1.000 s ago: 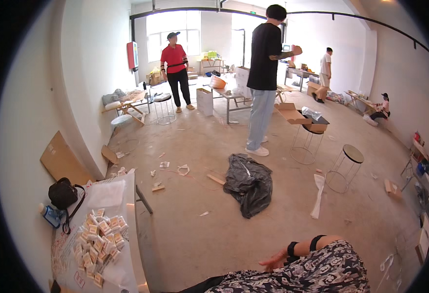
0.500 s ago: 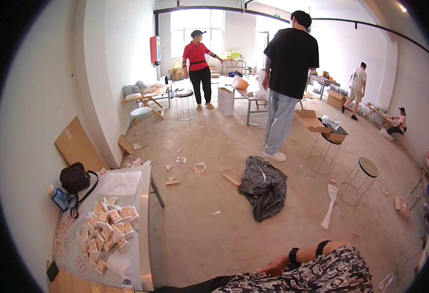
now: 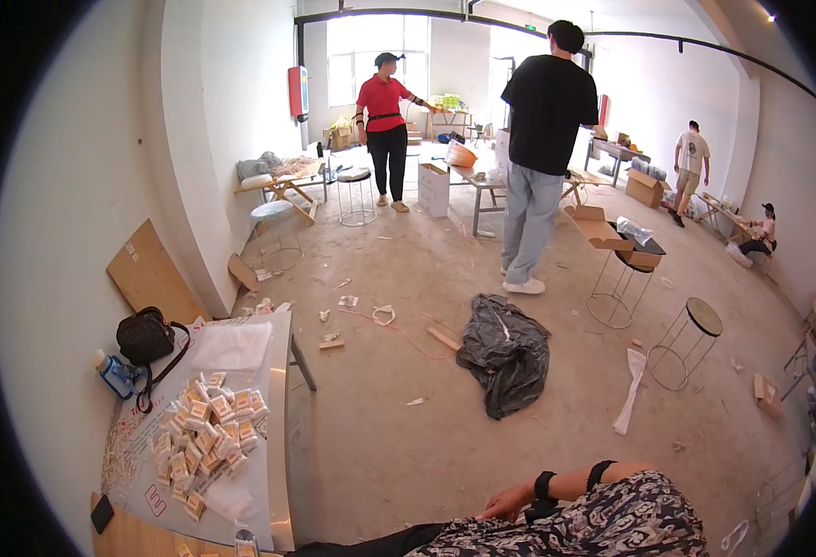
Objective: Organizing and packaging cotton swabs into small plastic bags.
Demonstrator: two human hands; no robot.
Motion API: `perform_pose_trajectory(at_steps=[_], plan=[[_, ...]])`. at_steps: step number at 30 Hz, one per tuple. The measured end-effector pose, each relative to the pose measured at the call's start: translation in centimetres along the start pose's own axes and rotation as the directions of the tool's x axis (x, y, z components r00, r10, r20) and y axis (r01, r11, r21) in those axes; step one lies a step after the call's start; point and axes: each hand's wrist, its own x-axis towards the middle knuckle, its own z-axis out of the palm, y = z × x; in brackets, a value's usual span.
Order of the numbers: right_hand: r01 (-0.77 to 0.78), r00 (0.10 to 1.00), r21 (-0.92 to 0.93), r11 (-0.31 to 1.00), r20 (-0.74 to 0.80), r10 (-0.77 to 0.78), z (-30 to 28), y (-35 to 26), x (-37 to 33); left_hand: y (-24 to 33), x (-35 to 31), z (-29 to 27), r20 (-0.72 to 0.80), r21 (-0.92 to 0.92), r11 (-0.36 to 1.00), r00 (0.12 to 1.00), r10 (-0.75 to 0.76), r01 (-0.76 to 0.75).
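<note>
My right hand is at the lower edge, reaching in from the right along the black-and-white patterned cloth over my lap. Two black straps circle its wrist and forearm. The fingers point left and down against the cloth; their tips are partly hidden, so I cannot tell whether they grip it. My left hand is outside the picture. To the left stands a table bearing a heap of small wrapped packets, apart from my hand.
A black bag and a blue bottle sit by the wall. On the floor lie a black plastic sheet and scraps. Stools stand right. People in red and black tops stand ahead; two others are farther right.
My right hand has shifted slightly up and shows more clearly. The person in red has turned the head and moved an arm. The far walker has taken a small step. The packets stay put.
</note>
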Motion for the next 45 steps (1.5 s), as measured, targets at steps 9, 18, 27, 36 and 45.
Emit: perform_pose_trajectory(at_steps=[9, 18, 27, 36, 45], plan=[[-0.025, 0.997, -0.093, 0.995, -0.08, 0.018, 1.8, -2.5, -1.3, -0.5, -0.1, 0.4, -0.093, 0.003, 0.995, 0.99, 0.103, -0.104], [-0.052, 0.996, -0.107, 0.993, -0.073, 0.044, 1.4, -2.0, -0.4, 1.0, 0.3, -0.7, -0.019, -0.041, 0.995, 0.995, 0.095, -0.096], [0.283, 0.959, -0.288, 0.915, 0.052, -0.28, -0.8, -4.7, 2.8, 1.9, 0.3, -1.0, 0.028, -0.035, 0.997, 0.997, 0.067, -0.066], [0.307, 0.92, -0.78, 0.545, 0.096, -0.379, 7.7, -17.7, 7.5, -1.8, 0.8, 0.9, 0.002, -0.08, 0.994, 0.997, 0.076, -0.076], [0.311, 0.904, -0.79, 0.528, 0.076, -0.42, 9.0, -18.8, 9.3, -1.2, 1.2, 1.1, -0.024, -0.005, 0.99, 0.99, 0.138, -0.138]])
